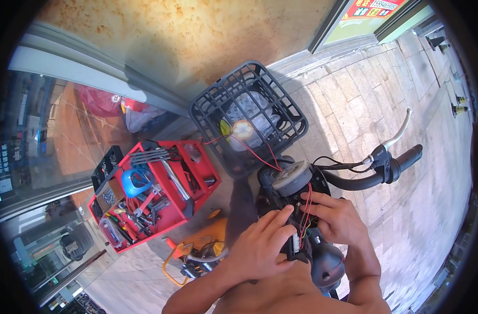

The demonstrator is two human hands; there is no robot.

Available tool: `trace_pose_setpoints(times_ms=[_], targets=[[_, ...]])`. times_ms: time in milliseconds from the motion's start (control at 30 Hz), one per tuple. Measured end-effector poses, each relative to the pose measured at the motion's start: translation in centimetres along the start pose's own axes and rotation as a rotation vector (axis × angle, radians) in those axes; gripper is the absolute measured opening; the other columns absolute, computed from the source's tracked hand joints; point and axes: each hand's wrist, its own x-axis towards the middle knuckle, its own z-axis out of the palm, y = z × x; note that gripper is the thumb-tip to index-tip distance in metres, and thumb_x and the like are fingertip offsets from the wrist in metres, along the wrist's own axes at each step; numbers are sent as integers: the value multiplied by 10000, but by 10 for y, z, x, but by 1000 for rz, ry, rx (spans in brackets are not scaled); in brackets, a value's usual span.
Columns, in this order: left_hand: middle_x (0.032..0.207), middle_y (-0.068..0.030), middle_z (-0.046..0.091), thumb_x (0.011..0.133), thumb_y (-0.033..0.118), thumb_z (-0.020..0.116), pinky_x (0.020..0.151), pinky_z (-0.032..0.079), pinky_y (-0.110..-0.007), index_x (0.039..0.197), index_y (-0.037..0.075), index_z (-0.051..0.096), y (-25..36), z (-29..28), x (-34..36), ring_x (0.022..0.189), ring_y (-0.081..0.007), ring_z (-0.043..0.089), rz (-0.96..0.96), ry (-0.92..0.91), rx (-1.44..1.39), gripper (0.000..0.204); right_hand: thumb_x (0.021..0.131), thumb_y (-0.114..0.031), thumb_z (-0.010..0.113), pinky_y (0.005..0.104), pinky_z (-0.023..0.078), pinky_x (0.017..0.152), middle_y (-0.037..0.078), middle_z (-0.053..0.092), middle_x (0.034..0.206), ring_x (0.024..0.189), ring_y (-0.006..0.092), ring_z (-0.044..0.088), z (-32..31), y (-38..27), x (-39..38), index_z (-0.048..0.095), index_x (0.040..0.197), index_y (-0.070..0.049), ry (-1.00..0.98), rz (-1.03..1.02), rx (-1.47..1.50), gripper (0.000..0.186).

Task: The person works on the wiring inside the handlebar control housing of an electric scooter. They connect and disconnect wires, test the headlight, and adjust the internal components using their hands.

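In front of me is the head of an electric bike, with a round silver-rimmed instrument unit [292, 179] tilted up at its middle. Thin red and other coloured wires [307, 214] run down from it, between my hands. My left hand [262, 243] is closed, fingers bent beside a pale connector block [295, 243] in the bike's dark housing; what its fingertips hold is hidden. My right hand [336, 215] reaches in from the right, index and middle fingertips at the wires just below the unit. Its fingers are bent together, and their grip cannot be made out.
A black basket [249, 65] with a clear plastic bag [252, 112] stands ahead. The handlebar grip [408, 157] and brake lever [401, 131] stick out right. At left are an open red toolbox [168, 230] full of tools, a yellow machine [201, 240] and a glass door [87, 136].
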Motion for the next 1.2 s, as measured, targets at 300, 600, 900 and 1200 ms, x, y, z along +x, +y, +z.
trace_pose_setpoints(times_ms=[300, 600, 900, 1200], targets=[[1439, -242, 458, 571, 250, 863, 879, 521, -414, 1127, 56, 533, -2, 2, -2, 1208, -382, 544, 25, -9, 36, 675, 701, 74, 559, 353, 581, 672, 131, 678, 1114, 828, 306, 700, 4, -3, -2, 701, 1021, -48, 111, 63, 105, 371], [1346, -289, 522, 600, 275, 899, 971, 476, -470, 1116, 39, 562, 0, 3, -2, 1169, -449, 560, -5, 22, 1, 660, 788, -83, 734, 364, 504, 534, 82, 608, 733, 609, 289, 627, 16, -12, 7, 704, 892, -57, 356, 206, -84, 111], [1360, -283, 505, 616, 314, 894, 968, 469, -488, 1139, 40, 543, -3, 5, -4, 1202, -448, 536, 7, 22, 13, 687, 801, -202, 716, 428, 503, 550, 79, 631, 715, 637, 319, 641, 20, -13, 27, 702, 811, -116, 197, 242, -225, 87], [1342, -271, 505, 630, 320, 860, 916, 485, -471, 1120, 30, 566, -4, 4, -4, 1211, -421, 518, -4, 3, 33, 640, 793, -112, 719, 399, 489, 559, 101, 626, 700, 634, 311, 631, 23, -13, 26, 695, 867, -70, 182, 239, -244, 88]])
